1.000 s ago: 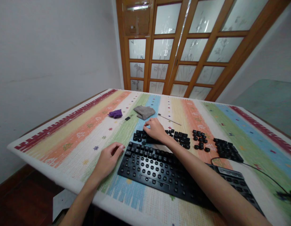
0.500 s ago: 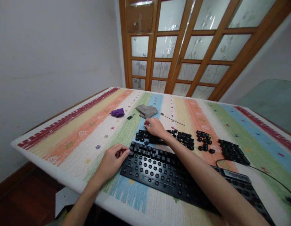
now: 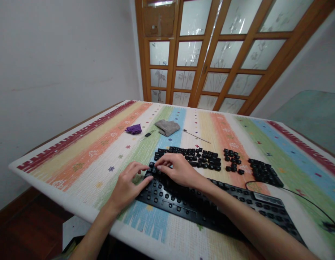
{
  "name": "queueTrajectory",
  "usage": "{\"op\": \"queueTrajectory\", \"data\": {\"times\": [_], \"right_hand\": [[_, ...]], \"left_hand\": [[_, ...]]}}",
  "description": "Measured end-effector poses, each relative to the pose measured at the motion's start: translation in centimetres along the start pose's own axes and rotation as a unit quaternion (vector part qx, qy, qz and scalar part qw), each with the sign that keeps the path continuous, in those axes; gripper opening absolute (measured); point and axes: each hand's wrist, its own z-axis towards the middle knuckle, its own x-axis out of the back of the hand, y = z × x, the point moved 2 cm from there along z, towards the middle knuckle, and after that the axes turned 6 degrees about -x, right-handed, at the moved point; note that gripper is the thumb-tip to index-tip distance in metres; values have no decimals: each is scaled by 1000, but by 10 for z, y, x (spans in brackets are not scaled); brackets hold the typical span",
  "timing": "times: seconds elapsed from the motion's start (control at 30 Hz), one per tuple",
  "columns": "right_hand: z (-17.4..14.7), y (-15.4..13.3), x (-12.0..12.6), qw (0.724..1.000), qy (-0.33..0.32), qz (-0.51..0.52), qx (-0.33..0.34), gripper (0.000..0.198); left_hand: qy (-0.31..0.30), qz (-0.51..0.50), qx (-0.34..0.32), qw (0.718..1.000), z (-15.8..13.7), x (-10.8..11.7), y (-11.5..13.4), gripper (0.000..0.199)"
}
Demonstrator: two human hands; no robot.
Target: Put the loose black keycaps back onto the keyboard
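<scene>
On striped table (image 3: 83,159), both hands (image 3: 126,186) at keyboard (image 3: 183,202) corner, loose keycaps (image 3: 200,159) beyond

A bench (image 3: 83,159) draped in a woven cloth of lengthwise stripes, dark red, orange, yellow, green, blue and white, carries a few small things near its far end. A crumpled purple cloth (image 3: 134,129) lies on the orange and white stripes. Just beside it, towards the middle, sits a small black clip-like piece (image 3: 147,135). A folded grey cloth (image 3: 167,127) rests on the blue stripe. A thin metal rod (image 3: 196,136) lies slanted across the yellow stripe. Behind the bench stands a brown wooden door with frosted glass panes (image 3: 216,54), and a plain white wall (image 3: 61,61) runs along one side.
</scene>
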Motion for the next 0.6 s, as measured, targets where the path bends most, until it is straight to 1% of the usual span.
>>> {"op": "queueTrajectory", "data": {"times": [0.13,0.23,0.33,0.47,0.53,0.6], "right_hand": [[-11,-6,-12,999,-23,23,-7,15],[-14,-8,-14,1000,-14,11,-6,16],[-15,-8,-15,1000,2,7,-11,15],[-17,-5,-19,1000,-7,-7,-13,15],[-19,-2,-22,999,-9,-31,-2,15],[-21,2,-26,997,-1,-68,22,15]], "left_hand": [[8,-8,-72,997,-1,-1,4,15],[0,-8,-107,994,-2,-2,5,16],[-5,-8,-111,994,-2,-3,6,18],[-16,3,-96,995,-2,-3,5,15],[-24,8,-97,995,-1,-3,5,16],[-26,13,-101,994,-1,-4,5,16]]}}
